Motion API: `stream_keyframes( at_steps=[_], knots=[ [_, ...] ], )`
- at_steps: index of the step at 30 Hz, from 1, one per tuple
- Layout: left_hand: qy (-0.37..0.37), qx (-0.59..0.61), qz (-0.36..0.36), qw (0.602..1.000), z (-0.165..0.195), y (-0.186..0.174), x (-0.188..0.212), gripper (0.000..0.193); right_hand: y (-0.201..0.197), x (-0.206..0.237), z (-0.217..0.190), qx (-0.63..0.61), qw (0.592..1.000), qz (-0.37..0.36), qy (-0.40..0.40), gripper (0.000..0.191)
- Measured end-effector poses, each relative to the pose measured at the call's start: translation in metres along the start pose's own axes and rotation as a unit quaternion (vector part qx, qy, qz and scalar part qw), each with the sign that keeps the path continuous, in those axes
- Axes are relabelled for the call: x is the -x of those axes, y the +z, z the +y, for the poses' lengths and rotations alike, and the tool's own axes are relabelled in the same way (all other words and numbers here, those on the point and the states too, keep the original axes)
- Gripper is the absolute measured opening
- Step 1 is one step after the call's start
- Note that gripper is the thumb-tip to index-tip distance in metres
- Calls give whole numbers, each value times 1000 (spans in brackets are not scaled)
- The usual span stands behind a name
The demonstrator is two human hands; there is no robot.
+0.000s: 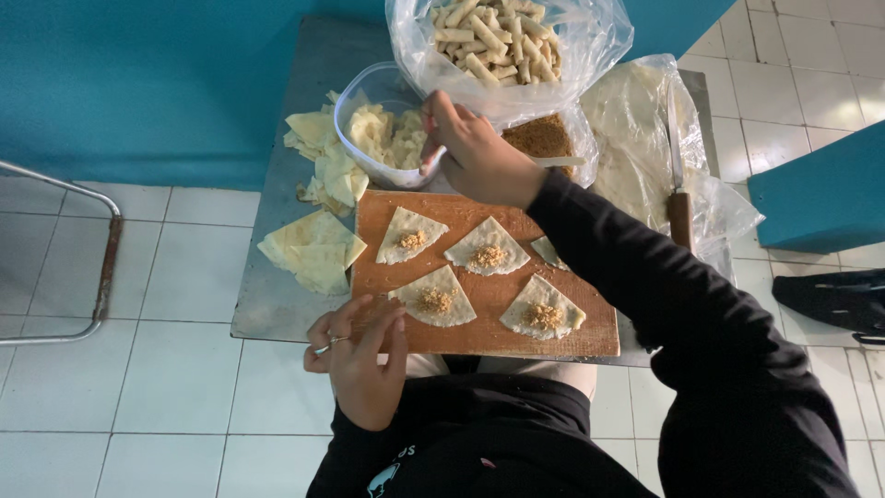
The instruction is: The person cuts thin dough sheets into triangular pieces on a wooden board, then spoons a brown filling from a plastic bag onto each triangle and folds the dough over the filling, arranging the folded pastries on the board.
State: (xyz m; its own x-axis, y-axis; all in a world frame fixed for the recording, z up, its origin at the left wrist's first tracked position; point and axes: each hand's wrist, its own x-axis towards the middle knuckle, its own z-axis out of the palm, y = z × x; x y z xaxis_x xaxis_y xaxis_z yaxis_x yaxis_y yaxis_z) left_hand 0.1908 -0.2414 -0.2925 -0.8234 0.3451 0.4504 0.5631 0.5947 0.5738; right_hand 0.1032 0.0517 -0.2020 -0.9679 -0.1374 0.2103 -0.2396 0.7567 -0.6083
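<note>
A wooden cutting board point(479, 327) lies on a small metal table point(277, 304). On it rest several triangular dough pieces, each with a small heap of brown crumbly filling; the nearest to my left hand is one triangle point(434, 299). My left hand point(359, 355) rests on the board's near left corner, fingers loosely spread, holding nothing. My right hand point(475, 152) reaches across the board to the rim of a clear plastic bowl point(355, 111) of pale dough scraps, fingers pinched at the rim; what they hold is hidden.
A clear bag of rolled pastries point(493, 41) stands at the back. Brown filling point(542, 136) sits beside it. Flat dough sheets in plastic point(631, 138) lie right, with a wooden-handled knife point(680, 198) on them. Cut dough stacks point(313, 249) lie left. White tiled floor surrounds.
</note>
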Motion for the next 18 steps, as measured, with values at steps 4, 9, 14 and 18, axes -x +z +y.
stream_keyframes(
  at_steps=[4, 9, 14, 18],
  knots=[
    [21, -16, -27, 999, 1, 4, -2, 25, 6, 56, -20, -93, 993, -65, -30, 43],
    [18, -62, -52, 997, 3, 8, -2, 32, 32, 128, -36, 347, 918, -158, -111, 67],
    [16, -78, -58, 995, 4, 10, -1, 33, 48, 147, -32, 471, 858, -84, -185, 25],
    [11, -68, -50, 996, 3, 11, 1, 33, 55, 155, -29, 548, 808, -64, -207, 20]
  ],
)
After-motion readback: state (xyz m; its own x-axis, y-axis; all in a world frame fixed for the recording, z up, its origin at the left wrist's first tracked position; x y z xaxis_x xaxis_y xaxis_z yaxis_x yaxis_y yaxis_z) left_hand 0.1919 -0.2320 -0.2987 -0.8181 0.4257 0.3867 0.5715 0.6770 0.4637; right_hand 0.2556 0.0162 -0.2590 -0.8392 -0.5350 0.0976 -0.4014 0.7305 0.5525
